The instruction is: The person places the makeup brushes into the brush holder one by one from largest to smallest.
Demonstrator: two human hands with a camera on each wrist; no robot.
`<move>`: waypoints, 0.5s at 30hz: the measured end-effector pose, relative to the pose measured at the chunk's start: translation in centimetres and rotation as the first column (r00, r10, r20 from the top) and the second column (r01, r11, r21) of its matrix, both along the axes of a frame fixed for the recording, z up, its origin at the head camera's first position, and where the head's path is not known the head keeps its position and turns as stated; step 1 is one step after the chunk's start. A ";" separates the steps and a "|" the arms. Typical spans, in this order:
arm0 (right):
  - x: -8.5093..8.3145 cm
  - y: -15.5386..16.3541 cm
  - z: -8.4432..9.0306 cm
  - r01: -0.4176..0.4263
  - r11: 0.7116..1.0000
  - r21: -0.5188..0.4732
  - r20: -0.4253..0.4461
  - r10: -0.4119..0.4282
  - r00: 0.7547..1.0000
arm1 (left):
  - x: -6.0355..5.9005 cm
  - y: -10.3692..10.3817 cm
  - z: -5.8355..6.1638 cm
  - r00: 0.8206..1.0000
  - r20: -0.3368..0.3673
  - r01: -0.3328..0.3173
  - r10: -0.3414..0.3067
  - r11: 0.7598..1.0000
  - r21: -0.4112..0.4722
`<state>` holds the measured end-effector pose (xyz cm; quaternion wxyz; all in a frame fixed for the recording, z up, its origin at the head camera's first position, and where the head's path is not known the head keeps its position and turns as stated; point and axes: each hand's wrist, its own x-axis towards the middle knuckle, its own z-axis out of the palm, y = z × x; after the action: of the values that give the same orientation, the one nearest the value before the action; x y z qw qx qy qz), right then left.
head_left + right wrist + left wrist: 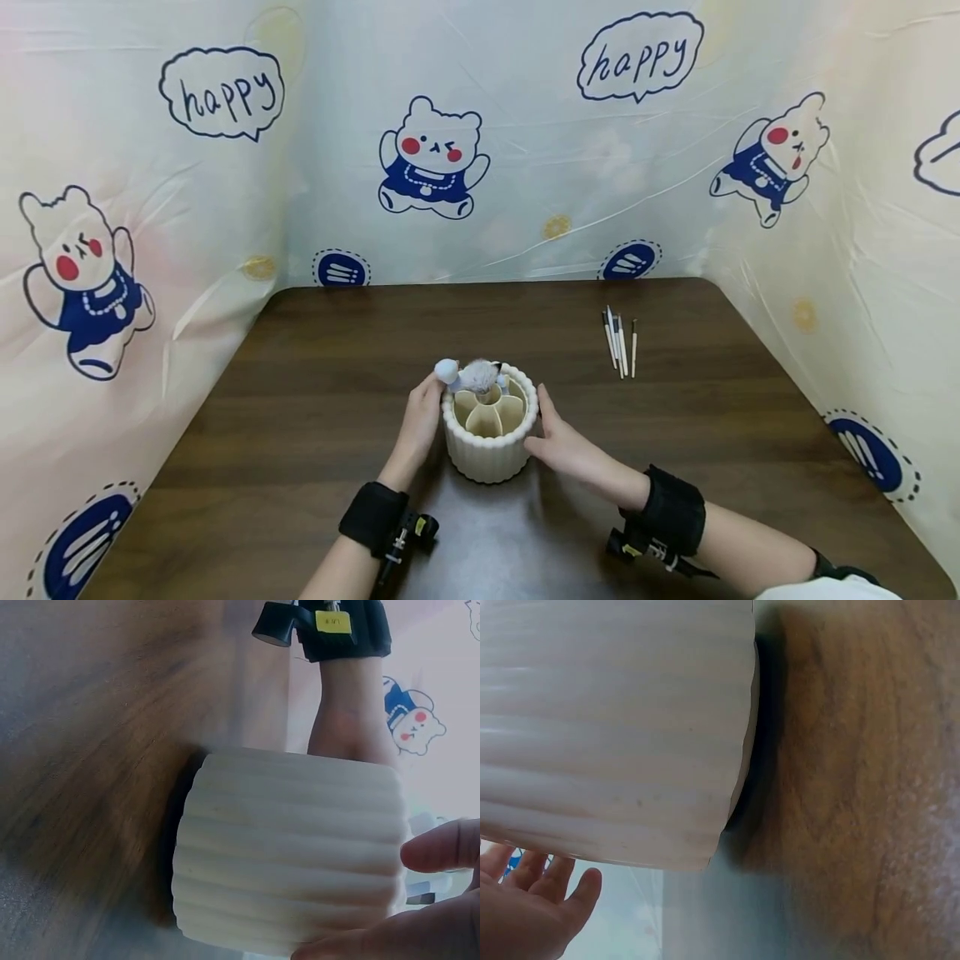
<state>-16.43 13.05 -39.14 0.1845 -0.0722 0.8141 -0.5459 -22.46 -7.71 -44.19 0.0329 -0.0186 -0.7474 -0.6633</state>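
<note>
**Both hands on the ribbed brush pot**

Dark wood table point(300, 417) boxed in by a plastic sheet with cartoon bears and "happy" bubbles. Just below the frame's center sits a cream ribbed holder point(489, 450) with divided compartments and fluffy brushes point(472, 376) poking out at its far rim. Left hand point(420, 421) rests against its left side, right hand point(558, 442) against the right, fingers fairly straight on both. Some thin loose brushes point(619, 340) lie off to the upper right, well apart.

A cream, ribbed round holder point(489, 454) stands upright on the brown surface point(300, 400), its inside split into petal-shaped compartments, with fluffy brushes point(474, 377) sticking up from the far ones.
</note>
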 end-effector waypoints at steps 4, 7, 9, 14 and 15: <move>0.7 0.0 0.0 0.008 0.999 0.036 -0.019 -0.007 1.000 | -0.3 0.1 0.2 0.999 0.016 0.043 -0.043 0.999 -0.025; 1.3 0.0 -0.1 -0.005 0.999 0.036 -0.030 0.006 1.000 | -0.3 0.2 0.4 0.998 0.016 0.060 -0.059 0.997 -0.053; 1.5 0.0 -0.1 -0.018 1.000 0.025 -0.043 0.019 0.999 | -0.4 0.3 0.4 0.998 0.003 0.069 -0.069 0.996 -0.064; 1.6 -0.1 -0.2 -0.033 0.999 0.008 -0.051 0.033 0.998 | -0.5 0.5 0.3 0.997 0.000 0.071 -0.071 0.995 -0.075; 1.6 -0.1 -0.2 -0.030 0.999 0.011 -0.050 0.030 0.998 | -0.5 0.6 0.2 0.998 0.003 0.068 -0.068 0.995 -0.079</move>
<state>-14.86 12.97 -39.34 0.1725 -0.0971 0.8201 -0.5369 -22.91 -7.15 -43.96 0.0095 -0.0452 -0.7721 -0.6339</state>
